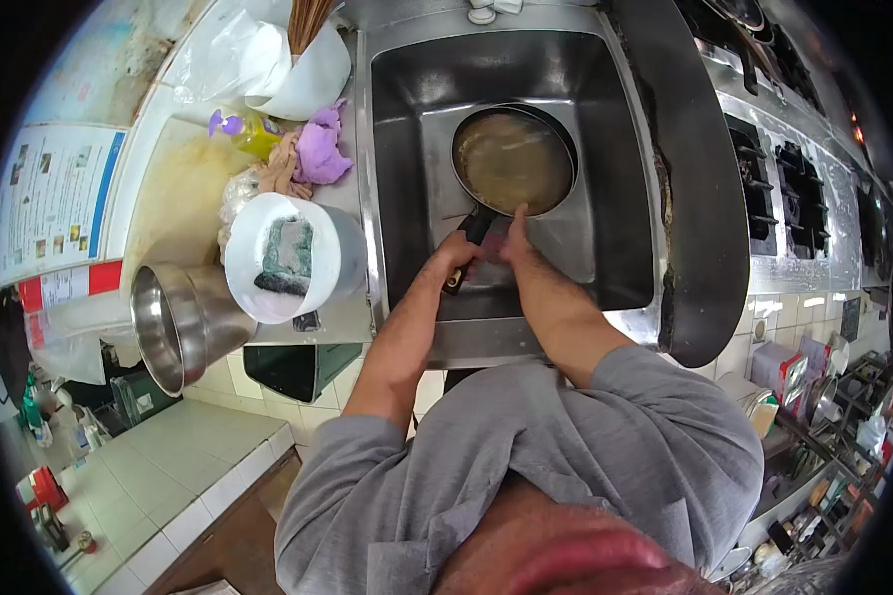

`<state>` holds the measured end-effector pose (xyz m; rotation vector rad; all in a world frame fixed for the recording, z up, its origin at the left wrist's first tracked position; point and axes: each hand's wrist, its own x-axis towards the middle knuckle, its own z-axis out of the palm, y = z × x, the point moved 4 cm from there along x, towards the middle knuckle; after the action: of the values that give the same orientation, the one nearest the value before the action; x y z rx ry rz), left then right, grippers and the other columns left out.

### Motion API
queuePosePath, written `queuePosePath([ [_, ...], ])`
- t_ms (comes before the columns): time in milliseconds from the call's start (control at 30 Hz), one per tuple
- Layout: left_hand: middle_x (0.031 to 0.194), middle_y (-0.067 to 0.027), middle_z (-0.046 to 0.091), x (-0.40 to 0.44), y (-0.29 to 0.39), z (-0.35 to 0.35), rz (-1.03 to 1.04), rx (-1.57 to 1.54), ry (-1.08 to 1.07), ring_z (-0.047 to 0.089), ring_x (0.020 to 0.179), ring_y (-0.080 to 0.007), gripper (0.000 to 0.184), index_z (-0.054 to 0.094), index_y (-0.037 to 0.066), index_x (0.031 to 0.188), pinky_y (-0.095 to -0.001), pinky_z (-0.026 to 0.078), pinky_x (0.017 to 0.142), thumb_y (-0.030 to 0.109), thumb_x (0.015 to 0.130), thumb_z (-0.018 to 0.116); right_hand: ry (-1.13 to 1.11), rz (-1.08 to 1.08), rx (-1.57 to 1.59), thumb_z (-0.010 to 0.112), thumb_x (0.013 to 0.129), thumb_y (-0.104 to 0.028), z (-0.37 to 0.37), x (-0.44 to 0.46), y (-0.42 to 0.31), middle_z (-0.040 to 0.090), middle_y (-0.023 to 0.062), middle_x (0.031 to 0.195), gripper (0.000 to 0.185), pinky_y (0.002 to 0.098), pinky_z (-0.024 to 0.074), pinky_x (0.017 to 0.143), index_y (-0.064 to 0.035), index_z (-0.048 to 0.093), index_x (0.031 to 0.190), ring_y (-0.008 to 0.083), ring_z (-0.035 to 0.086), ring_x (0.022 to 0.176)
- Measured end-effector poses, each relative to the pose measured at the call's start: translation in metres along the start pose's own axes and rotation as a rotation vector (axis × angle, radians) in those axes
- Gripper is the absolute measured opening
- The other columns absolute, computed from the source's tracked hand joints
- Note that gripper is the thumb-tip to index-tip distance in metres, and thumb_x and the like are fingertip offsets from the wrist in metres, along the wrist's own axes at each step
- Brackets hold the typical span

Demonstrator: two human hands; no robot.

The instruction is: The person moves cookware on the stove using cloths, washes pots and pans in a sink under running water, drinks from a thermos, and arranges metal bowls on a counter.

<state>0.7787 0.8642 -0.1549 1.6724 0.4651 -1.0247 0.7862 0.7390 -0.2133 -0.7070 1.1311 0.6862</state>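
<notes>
A dark frying pan with brownish liquid in it is in the steel sink. Its black handle points toward my body. My left hand is closed round the handle. Beside it, my right hand is at the near rim of the pan, one finger stretched up to the rim; the other fingers are blurred, and whether they hold anything is unclear. A thin stick-like piece lies in the sink left of the handle.
Left of the sink stand a white tub with a green scouring pad, a steel pot, a purple cloth, a yellow-green soap bottle and a white bucket. Gas burners are at the right.
</notes>
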Motion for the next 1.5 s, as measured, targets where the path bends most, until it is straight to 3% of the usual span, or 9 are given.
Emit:
queuePosePath([
  [100, 0.051, -0.0038, 0.047, -0.034, 0.022, 0.006, 0.027, -0.15, -0.097, 0.045, 0.037, -0.0122, 0.015, 0.049, 0.003, 0.064, -0.0297, 0.039, 0.035, 0.007, 0.07, 0.062, -0.521, -0.341, 0.341, 0.03, 0.062, -0.086, 0.025, 0.047, 0.003, 0.044, 0.0205, 0.122, 0.107, 0.0501, 0.0329, 0.091, -0.0055, 0.03, 0.132, 0.0356, 0.04, 0.113],
  [433, 0.056, -0.0016, 0.047, -0.074, 0.03, -0.002, 0.054, -0.281, -0.202, 0.045, 0.039, -0.0085, 0.011, 0.048, 0.004, 0.074, -0.0259, 0.039, 0.036, 0.007, 0.073, 0.059, -0.943, 0.047, -0.078, 0.066, 0.07, -0.053, 0.013, -0.009, 0.011, 0.053, 0.0153, 0.104, 0.062, 0.0466, 0.0402, 0.086, -0.0066, 0.053, 0.109, 0.0309, 0.052, 0.095],
  [533, 0.058, -0.001, 0.046, -0.088, 0.031, -0.001, 0.108, -0.35, -0.254, 0.043, 0.039, -0.0075, 0.013, 0.046, 0.005, 0.08, -0.0252, 0.038, 0.035, 0.007, 0.074, 0.058, -0.551, 0.322, -0.711, 0.064, 0.077, -0.039, -0.045, 0.068, 0.027, 0.057, 0.0085, 0.103, 0.044, 0.0448, 0.0429, 0.081, -0.0079, 0.054, 0.106, 0.0285, 0.052, 0.096],
  [633, 0.056, -0.001, 0.047, -0.112, 0.04, -0.004, 0.083, -0.369, -0.208, 0.046, 0.04, -0.0085, 0.013, 0.046, 0.006, 0.071, -0.0253, 0.039, 0.037, 0.01, 0.074, 0.059, -0.092, 0.082, -0.957, 0.066, 0.075, -0.032, -0.043, 0.067, 0.028, 0.058, 0.004, 0.089, 0.033, 0.0407, 0.0447, 0.076, -0.0099, 0.055, 0.098, 0.0248, 0.055, 0.083],
  [733, 0.058, -0.001, 0.046, -0.13, 0.042, -0.006, 0.101, -0.472, -0.154, 0.042, 0.038, -0.0077, 0.014, 0.045, 0.005, 0.083, -0.0241, 0.036, 0.034, 0.007, 0.076, 0.058, 0.022, -0.065, -0.497, 0.068, 0.072, -0.026, 0.005, 0.064, 0.028, 0.056, 0.0027, 0.074, 0.026, 0.0398, 0.046, 0.068, -0.0105, 0.055, 0.089, 0.023, 0.055, 0.072],
  [833, 0.057, -0.0013, 0.047, -0.136, 0.041, -0.013, 0.124, -0.499, -0.105, 0.044, 0.038, -0.0091, 0.013, 0.046, 0.007, 0.075, -0.0257, 0.037, 0.034, 0.008, 0.075, 0.058, -0.344, -0.021, 0.163, 0.066, 0.072, -0.022, 0.041, 0.153, 0.051, 0.054, 0.0047, 0.069, 0.022, 0.0414, 0.0469, 0.065, -0.0094, 0.055, 0.085, 0.0247, 0.054, 0.066],
  [967, 0.057, -0.0019, 0.047, -0.146, 0.048, -0.013, 0.138, -0.441, -0.065, 0.044, 0.038, -0.0099, 0.014, 0.046, 0.005, 0.077, -0.0255, 0.036, 0.034, 0.008, 0.075, 0.059, -0.579, -0.65, -0.288, 0.062, 0.075, -0.025, 0.016, 0.143, 0.039, 0.054, 0.01, 0.086, 0.031, 0.0478, 0.0452, 0.072, -0.0061, 0.055, 0.098, 0.0275, 0.056, 0.079],
  [1033, 0.057, -0.0018, 0.047, -0.142, 0.047, -0.012, 0.154, -0.468, -0.075, 0.044, 0.038, -0.0099, 0.014, 0.046, 0.005, 0.077, -0.0252, 0.037, 0.034, 0.008, 0.075, 0.059, -0.63, 0.109, 0.1, 0.06, 0.076, -0.019, 0.001, 0.098, 0.022, 0.054, 0.0096, 0.073, 0.017, 0.048, 0.0474, 0.068, -0.0058, 0.055, 0.086, 0.0283, 0.056, 0.07],
  [1500, 0.053, -0.0023, 0.05, -0.077, 0.029, -0.01, 0.19, -0.393, -0.133, 0.047, 0.04, -0.0098, 0.013, 0.049, 0.006, 0.066, -0.0242, 0.04, 0.038, 0.01, 0.072, 0.059, -0.202, -0.32, -0.663, 0.06, 0.071, -0.01, -0.057, -0.117, -0.113, 0.046, 0.0032, 0.05, 0.013, 0.0268, 0.0381, 0.036, -0.0064, 0.049, 0.063, 0.0142, 0.046, 0.039],
])
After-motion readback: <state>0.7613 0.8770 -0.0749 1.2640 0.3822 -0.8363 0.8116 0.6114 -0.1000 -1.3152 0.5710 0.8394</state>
